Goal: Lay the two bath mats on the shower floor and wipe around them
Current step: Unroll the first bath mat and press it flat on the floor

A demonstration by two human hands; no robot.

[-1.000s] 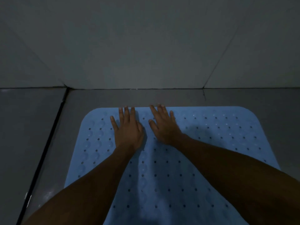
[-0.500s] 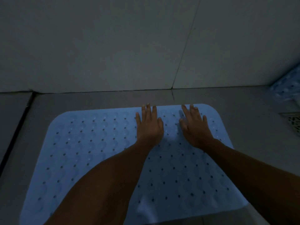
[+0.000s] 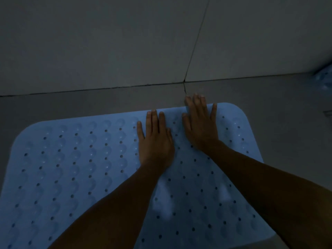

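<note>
Dim light. Blue mat [image 3: 75, 169] lies flat on the grey tiled floor [image 3: 89, 105], far edge near the wall [image 3: 107, 42] but apart from it. Left hand [image 3: 155, 141] flat on the mat, fingers straight and close together, palm down. Right hand [image 3: 200, 124] just beside it, also flat, fingers straight, tips reaching past the mat's far edge. Second mat [image 3: 325, 79] partly visible at far right, by the wall

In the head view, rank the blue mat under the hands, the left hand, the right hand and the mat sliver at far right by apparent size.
1. Blue mat, by far.
2-3. Left hand and right hand: look alike.
4. Second mat, mostly cut off.
</note>
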